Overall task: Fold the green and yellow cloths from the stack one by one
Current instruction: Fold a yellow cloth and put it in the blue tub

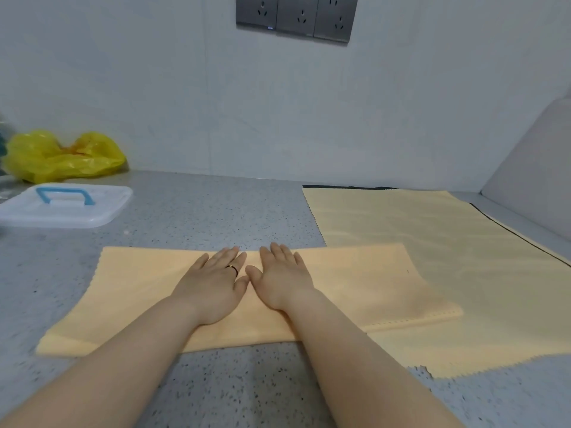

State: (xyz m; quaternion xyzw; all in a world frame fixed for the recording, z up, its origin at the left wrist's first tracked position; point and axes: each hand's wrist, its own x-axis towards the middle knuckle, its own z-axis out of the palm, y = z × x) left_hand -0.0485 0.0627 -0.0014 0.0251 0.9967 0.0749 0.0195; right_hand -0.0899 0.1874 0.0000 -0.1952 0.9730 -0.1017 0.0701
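speckled grey counter (216,211) w/ folded yellow cloth (355,282), wall sockets (296,17) behind.

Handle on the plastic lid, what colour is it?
The handle is light blue, clearest in the head view, on the whitish lid.

no readable text, tiny blurred mark on the wall sockets (296,17) illegible

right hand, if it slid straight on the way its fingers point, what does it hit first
Past the folded yellow cloth under the right hand, only bare countertop shows, so likely the wall first; the cloth stack seems just off to the right.
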